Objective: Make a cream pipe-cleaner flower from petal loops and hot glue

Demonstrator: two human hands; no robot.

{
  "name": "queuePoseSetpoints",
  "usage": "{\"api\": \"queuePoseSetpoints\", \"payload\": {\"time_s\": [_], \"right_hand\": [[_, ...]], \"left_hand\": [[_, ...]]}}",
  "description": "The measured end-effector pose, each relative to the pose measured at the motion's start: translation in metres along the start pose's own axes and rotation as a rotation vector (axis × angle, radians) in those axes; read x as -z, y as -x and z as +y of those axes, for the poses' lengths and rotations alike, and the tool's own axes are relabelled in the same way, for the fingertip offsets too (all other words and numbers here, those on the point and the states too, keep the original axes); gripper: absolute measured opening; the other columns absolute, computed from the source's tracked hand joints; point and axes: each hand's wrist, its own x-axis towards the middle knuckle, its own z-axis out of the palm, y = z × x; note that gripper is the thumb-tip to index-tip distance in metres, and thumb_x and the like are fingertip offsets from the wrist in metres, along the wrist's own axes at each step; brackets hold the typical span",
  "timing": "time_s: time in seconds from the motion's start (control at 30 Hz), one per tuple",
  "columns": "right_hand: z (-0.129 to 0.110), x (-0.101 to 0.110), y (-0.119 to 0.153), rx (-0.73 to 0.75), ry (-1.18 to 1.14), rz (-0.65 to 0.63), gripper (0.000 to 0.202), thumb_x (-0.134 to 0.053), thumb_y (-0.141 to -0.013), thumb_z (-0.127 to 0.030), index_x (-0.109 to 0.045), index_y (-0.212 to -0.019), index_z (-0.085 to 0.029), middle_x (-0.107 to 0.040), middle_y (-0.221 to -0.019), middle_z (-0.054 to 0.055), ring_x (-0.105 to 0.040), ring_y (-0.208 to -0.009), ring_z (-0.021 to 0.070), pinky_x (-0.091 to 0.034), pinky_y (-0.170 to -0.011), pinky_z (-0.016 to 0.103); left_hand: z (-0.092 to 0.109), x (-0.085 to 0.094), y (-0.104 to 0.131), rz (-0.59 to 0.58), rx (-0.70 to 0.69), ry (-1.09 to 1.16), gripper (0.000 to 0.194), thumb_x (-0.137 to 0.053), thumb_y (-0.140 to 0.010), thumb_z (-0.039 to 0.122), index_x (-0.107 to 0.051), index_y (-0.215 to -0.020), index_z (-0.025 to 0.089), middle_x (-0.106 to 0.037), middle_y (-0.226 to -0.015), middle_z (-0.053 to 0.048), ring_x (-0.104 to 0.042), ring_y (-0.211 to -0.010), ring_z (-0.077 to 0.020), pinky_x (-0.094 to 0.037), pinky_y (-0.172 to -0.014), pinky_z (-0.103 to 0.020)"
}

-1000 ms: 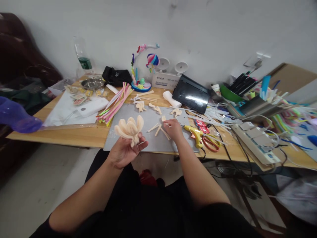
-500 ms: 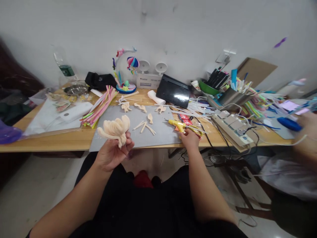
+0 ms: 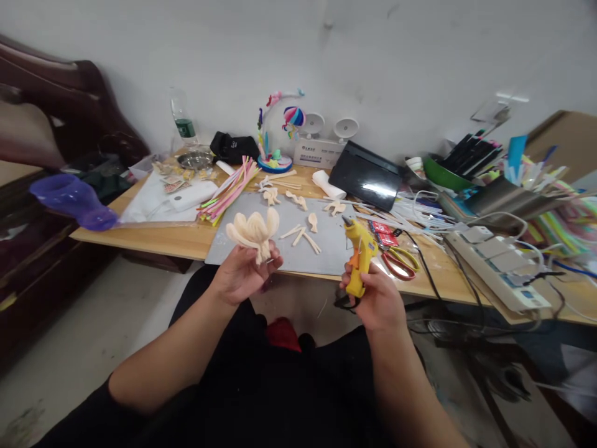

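My left hand (image 3: 247,272) is closed around the base of a cream pipe-cleaner flower (image 3: 254,231), whose rounded petals fan upward. In my right hand (image 3: 380,295) I grip a yellow glue gun (image 3: 360,258) by its handle, its nozzle pointing up and to the left. Between the hands lies a grey mat (image 3: 247,214). Small cream petal pieces (image 3: 313,221) and several short cream strips (image 3: 303,238) rest on it. Pliers with red and yellow handles (image 3: 400,264) lie just right of the glue gun.
Left of the mat is a bundle of coloured pipe cleaners (image 3: 236,186). A white power strip (image 3: 499,267) with cables occupies the right side. Behind stand a black glossy box (image 3: 366,177), a balloon ornament (image 3: 276,163) and a green bowl (image 3: 448,176). A purple plastic item (image 3: 74,199) overhangs the left edge.
My right hand has lifted the glue gun off the table and turned it upright. My left hand still holds the flower. The view has swung left, and the person at the right is out of it.
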Motion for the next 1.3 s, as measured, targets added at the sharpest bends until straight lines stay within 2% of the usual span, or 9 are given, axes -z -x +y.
{"api": "queuePoseSetpoints", "payload": {"time_s": [0.1, 0.23, 0.3, 0.4, 0.5, 0.7, 0.8, 1.03, 1.3], "right_hand": [[-0.007, -0.017, 0.019, -0.031, -0.208, -0.207, 0.024, -0.06, -0.063, -0.034, -0.062, -0.081, -0.018, -0.05, -0.066, -0.001, -0.05, -0.056, 0.0106, -0.046, -0.052, 0.027], [-0.005, -0.029, 0.033, 0.007, -0.241, -0.33, 0.023, -0.068, -0.062, -0.037, -0.064, -0.078, -0.02, -0.042, -0.06, -0.004, -0.042, -0.05, 0.0075, -0.041, -0.049, 0.025], [0.001, -0.032, 0.039, 0.076, -0.13, -0.312, 0.02, -0.071, -0.062, -0.032, -0.064, -0.077, -0.022, -0.049, -0.066, -0.002, -0.045, -0.052, 0.0084, -0.04, -0.049, 0.025], [0.008, -0.037, 0.045, 0.229, 0.162, -0.287, 0.016, -0.07, -0.065, -0.026, -0.063, -0.079, -0.025, -0.056, -0.076, 0.0, -0.054, -0.064, 0.0128, -0.043, -0.054, 0.027], [0.007, -0.045, 0.049, 0.374, 0.425, -0.333, 0.014, -0.067, -0.069, -0.022, -0.063, -0.082, -0.025, -0.054, -0.082, 0.001, -0.056, -0.075, 0.0151, -0.046, -0.063, 0.03], [0.001, -0.058, 0.048, 0.566, 0.667, -0.352, 0.004, -0.06, -0.073, -0.019, -0.059, -0.074, -0.022, -0.05, -0.075, 0.0, -0.051, -0.07, 0.0133, -0.044, -0.061, 0.028], [0.0, -0.058, 0.046, 0.633, 0.72, -0.362, 0.004, -0.059, -0.074, -0.018, -0.058, -0.073, -0.022, -0.049, -0.068, -0.001, -0.049, -0.07, 0.0142, -0.043, -0.061, 0.029], [0.001, -0.059, 0.046, 0.653, 0.74, -0.352, 0.008, -0.059, -0.074, -0.017, -0.056, -0.071, -0.024, -0.047, -0.066, -0.001, -0.048, -0.07, 0.0151, -0.042, -0.061, 0.03], [0.006, -0.061, 0.045, 0.674, 0.794, -0.353, 0.012, -0.059, -0.074, -0.017, -0.052, -0.067, -0.023, -0.046, -0.064, -0.001, -0.046, -0.068, 0.015, -0.041, -0.06, 0.029]], "left_hand": [[0.0, -0.003, -0.001, 0.019, -0.002, -0.001, 0.039, -0.079, -0.053, 0.021, -0.062, -0.087, 0.013, -0.061, -0.074, -0.001, -0.058, -0.069, -0.0106, -0.051, -0.074, -0.026], [0.0, -0.008, 0.0, 0.036, -0.002, -0.012, 0.037, -0.08, -0.051, 0.02, -0.063, -0.084, 0.013, -0.062, -0.072, -0.001, -0.059, -0.069, -0.0109, -0.051, -0.073, -0.026], [-0.001, -0.01, 0.0, 0.051, -0.015, -0.037, 0.038, -0.08, -0.051, 0.019, -0.064, -0.084, 0.012, -0.063, -0.072, -0.001, -0.059, -0.069, -0.0114, -0.051, -0.073, -0.026], [-0.002, -0.013, 0.001, 0.069, -0.052, -0.074, 0.036, -0.08, -0.051, 0.019, -0.065, -0.083, 0.011, -0.064, -0.072, -0.002, -0.06, -0.068, -0.0117, -0.052, -0.071, -0.025], [-0.003, -0.015, 0.002, 0.084, -0.094, -0.088, 0.034, -0.08, -0.051, 0.019, -0.065, -0.081, 0.013, -0.066, -0.072, -0.001, -0.061, -0.068, -0.0116, -0.052, -0.067, -0.023], [-0.002, -0.021, 0.006, 0.094, -0.1, -0.147, 0.035, -0.079, -0.053, 0.022, -0.063, -0.083, 0.015, -0.065, -0.073, -0.001, -0.061, -0.068, -0.0145, -0.052, -0.06, -0.024], [-0.002, -0.022, 0.006, 0.103, -0.105, -0.158, 0.035, -0.079, -0.053, 0.022, -0.062, -0.082, 0.015, -0.065, -0.073, -0.001, -0.06, -0.068, -0.015, -0.051, -0.058, -0.025], [-0.003, -0.022, 0.005, 0.108, -0.085, -0.139, 0.034, -0.079, -0.051, 0.019, -0.06, -0.08, 0.014, -0.064, -0.074, -0.002, -0.061, -0.072, -0.0157, -0.051, -0.066, -0.027], [-0.002, -0.022, 0.005, 0.093, -0.109, -0.188, 0.034, -0.08, -0.051, 0.025, -0.061, -0.077, 0.014, -0.063, -0.07, -0.002, -0.058, -0.066, -0.0148, -0.049, -0.06, -0.025]]}}
